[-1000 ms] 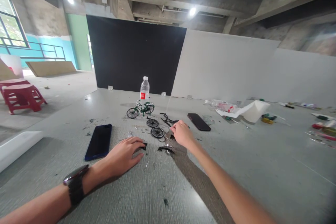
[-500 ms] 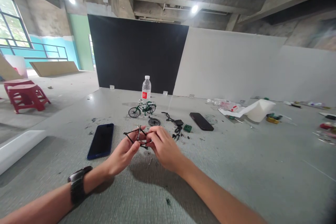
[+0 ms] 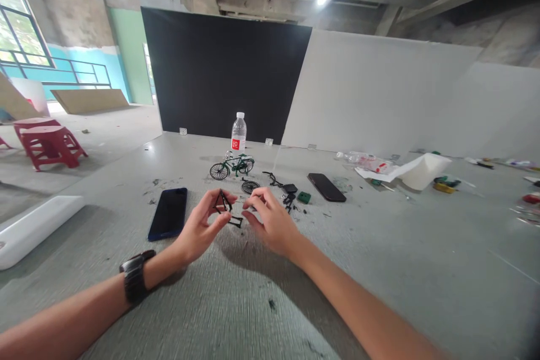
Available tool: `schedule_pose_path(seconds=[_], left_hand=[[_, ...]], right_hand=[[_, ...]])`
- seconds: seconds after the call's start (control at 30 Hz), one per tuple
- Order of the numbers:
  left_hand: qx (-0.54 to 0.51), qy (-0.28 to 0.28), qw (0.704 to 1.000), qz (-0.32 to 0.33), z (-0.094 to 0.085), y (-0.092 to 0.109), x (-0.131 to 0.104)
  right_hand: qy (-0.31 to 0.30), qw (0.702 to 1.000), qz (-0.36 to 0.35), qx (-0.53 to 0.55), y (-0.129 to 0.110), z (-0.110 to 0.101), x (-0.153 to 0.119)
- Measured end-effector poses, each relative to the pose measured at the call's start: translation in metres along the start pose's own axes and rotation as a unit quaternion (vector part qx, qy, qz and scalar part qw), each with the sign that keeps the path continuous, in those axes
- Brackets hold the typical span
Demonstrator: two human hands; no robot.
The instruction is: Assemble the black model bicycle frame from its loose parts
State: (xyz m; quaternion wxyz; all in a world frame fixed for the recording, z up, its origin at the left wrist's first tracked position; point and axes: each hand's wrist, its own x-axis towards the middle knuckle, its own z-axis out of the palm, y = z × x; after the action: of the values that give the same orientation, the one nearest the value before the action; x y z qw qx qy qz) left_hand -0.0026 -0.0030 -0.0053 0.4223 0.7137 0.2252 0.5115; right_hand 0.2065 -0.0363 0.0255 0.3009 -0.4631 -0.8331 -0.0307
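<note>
Near the middle of the table, my left hand [image 3: 205, 225] holds a small black bicycle frame [image 3: 223, 202] between its thumb and fingers. My right hand [image 3: 272, 219] is just to the right, apart from the frame, its thumb and fingers curved with a gap between them; nothing can be made out in it. Beyond the hands stands a small green model bicycle [image 3: 232, 166], and a loose black wheel [image 3: 250, 187] lies nearer. Black parts [image 3: 289, 188] and a green piece [image 3: 304, 197] lie to the right of the wheel.
A blue-edged phone [image 3: 167, 214] lies left of my hands, a dark phone [image 3: 327, 187] to the right. A water bottle [image 3: 238, 134] stands behind the model bicycle. A white long object [image 3: 40, 230] is at the left; a bottle lying down [image 3: 367, 161] and white paper [image 3: 426, 171] are at the right.
My right hand has come off the black frame and moved slightly right. The frame has turned in my left hand. The camera view has tilted down a little.
</note>
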Motion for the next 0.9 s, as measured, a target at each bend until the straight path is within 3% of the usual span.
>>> schedule_pose_path(seconds=[0.27,0.9], left_hand=[[0.073,0.009,0.997,0.011,-0.002,0.005,0.002],[0.11,-0.045,0.992,0.036,-0.002,0.008,-0.001]], right_hand=[[-0.007,0.999,0.036,-0.002,0.025,-0.003,-0.001],[0.014,0.999,0.017,0.024,0.037,0.004,0.002]])
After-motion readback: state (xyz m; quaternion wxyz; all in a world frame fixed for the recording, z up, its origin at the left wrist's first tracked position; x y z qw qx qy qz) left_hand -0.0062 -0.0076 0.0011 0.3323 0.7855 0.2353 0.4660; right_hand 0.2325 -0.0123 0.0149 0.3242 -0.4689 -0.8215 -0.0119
